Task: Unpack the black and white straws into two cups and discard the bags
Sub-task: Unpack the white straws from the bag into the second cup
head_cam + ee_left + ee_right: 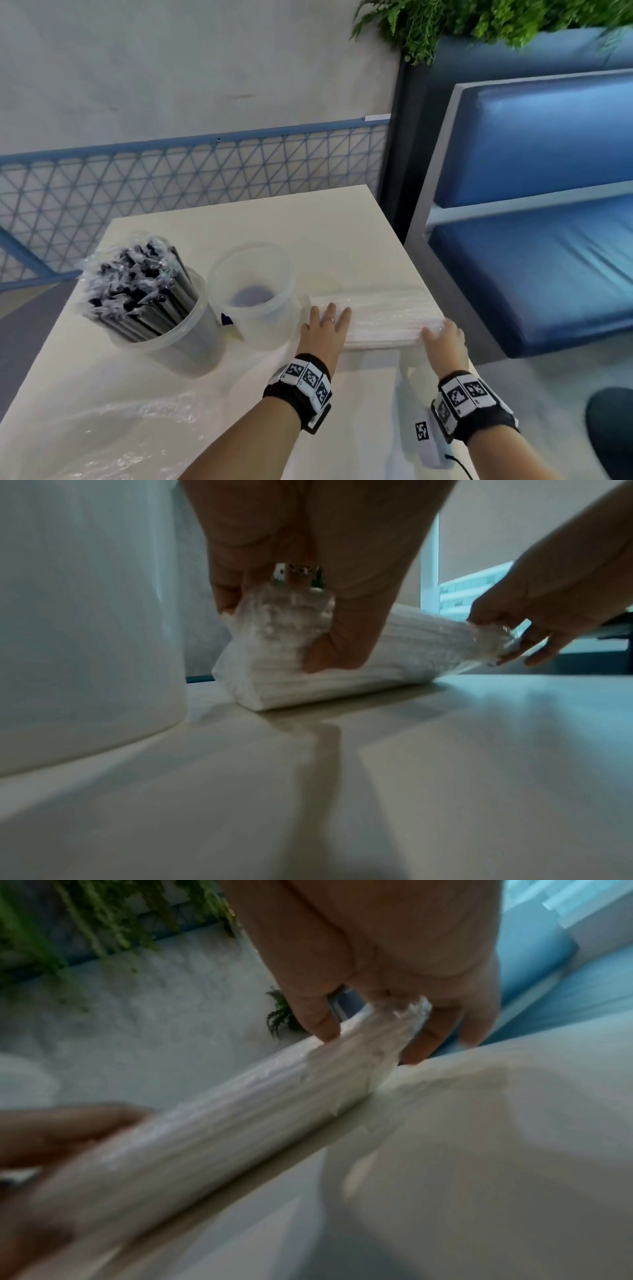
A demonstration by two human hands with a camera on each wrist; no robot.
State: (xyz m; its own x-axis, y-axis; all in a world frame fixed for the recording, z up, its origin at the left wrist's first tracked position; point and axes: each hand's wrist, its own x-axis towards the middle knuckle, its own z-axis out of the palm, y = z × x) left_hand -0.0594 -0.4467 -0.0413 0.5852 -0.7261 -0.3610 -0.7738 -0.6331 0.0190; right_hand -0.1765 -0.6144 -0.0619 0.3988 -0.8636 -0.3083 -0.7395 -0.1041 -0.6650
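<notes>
A bag of white straws [383, 318] lies flat on the pale table [239, 394], close to its right edge. My left hand [327, 317] grips the bag's left end, fingers on top and thumb against its side [329, 653]. At the right end, my right hand [442, 334] pinches the crumpled plastic [397, 1020] between thumb and fingers. An empty translucent cup [253, 294] stands just left of my left hand and fills the left of the left wrist view [85, 615]. Further left, a second cup [164, 329] holds the black straws [137, 291], with clear plastic around their tops.
A crumpled clear bag [120, 428] lies on the table at the front left. A blue padded bench [534, 267] stands right of the table across a narrow gap. A blue mesh railing [171, 178] runs behind, with a plant [479, 20] above the bench.
</notes>
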